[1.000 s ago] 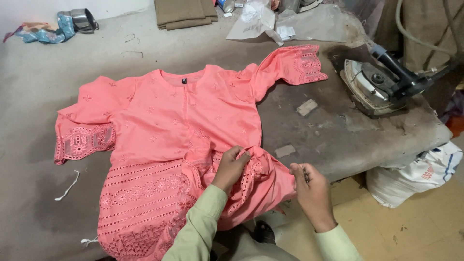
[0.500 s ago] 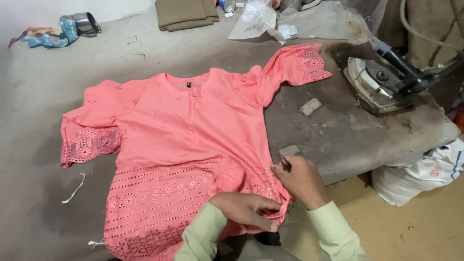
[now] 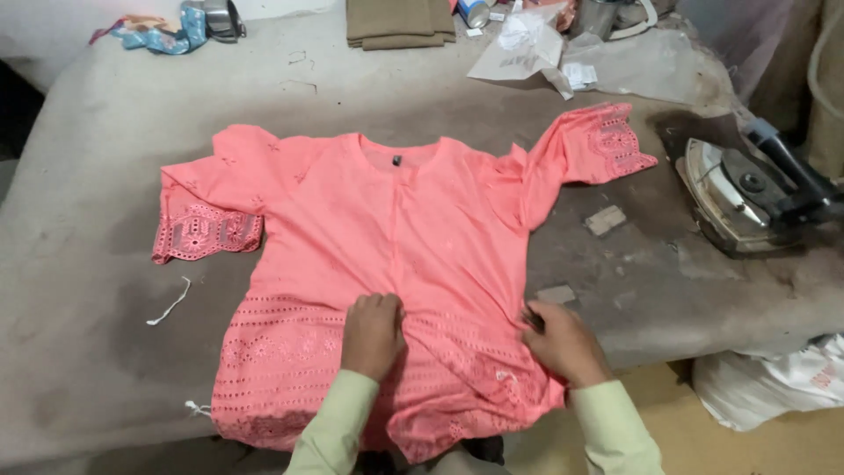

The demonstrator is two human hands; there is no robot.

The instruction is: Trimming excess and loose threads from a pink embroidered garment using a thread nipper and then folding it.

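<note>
A coral-pink top with eyelet lace at the hem and sleeve ends lies face up on the grey padded table. My left hand presses flat on the lace band near the middle of the hem, fingers together. At the garment's right side seam my right hand pinches the fabric edge. Both sleeves are spread outward. The hem's lower part hangs over the table's front edge.
A heavy iron rests on its side at the right. Folded olive cloth, crumpled plastic and paper and a blue rag lie at the back. Small paper scraps and a white thread are near the garment. A white bag sits on the floor.
My left hand moved up from the bunched hem onto the flat lace band. My right hand shifted to the side seam. The lower part of the garment is now spread flatter.
</note>
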